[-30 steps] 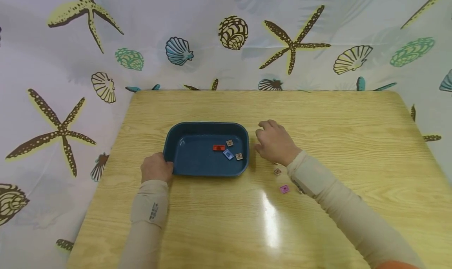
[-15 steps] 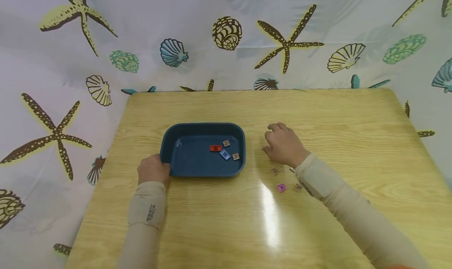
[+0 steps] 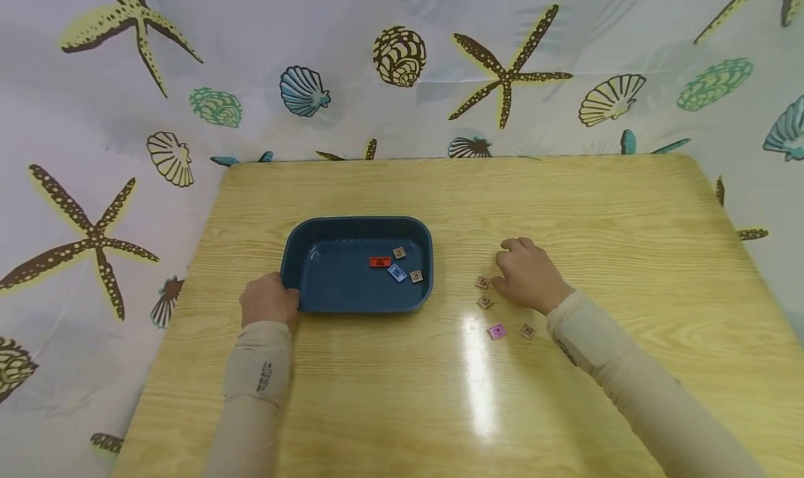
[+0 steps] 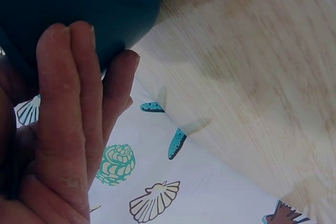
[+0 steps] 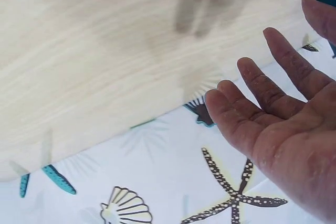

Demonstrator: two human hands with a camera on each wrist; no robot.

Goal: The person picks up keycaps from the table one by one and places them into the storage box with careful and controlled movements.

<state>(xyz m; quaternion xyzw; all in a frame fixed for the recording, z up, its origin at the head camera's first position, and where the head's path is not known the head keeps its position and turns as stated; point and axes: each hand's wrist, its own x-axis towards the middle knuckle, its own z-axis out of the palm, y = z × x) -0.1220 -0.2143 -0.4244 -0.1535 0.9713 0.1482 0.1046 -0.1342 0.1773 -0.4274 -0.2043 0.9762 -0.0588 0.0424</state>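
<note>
My left hand (image 3: 269,302) holds the near left corner of a dark blue rectangular tray (image 3: 352,308). In the left wrist view its fingers (image 4: 62,93) lie against the tray's outer wall (image 4: 126,9); the thumb is mostly hidden. My right hand (image 3: 529,275) hovers to the right of the tray with nothing in it, its fingers (image 5: 262,87) spread and slightly bent. Beside that hand lie a tan square tile (image 3: 481,282), a second tan tile (image 3: 485,301), a pink tile (image 3: 497,331) and another tan tile (image 3: 527,331). Their printed marks are too small to read.
Inside the tray, toward its right end, are a red tile (image 3: 380,262), a blue tile (image 3: 397,273) and two tan tiles, one being the upper tile (image 3: 398,252). Behind the wooden table (image 3: 377,394) hangs a cloth (image 3: 352,38) printed with starfish and shells.
My right hand has drawn away from the tray, to the right and slightly nearer, uncovering tan tiles it had hidden. My left hand stays at the tray's corner. The whole view shifts slightly.
</note>
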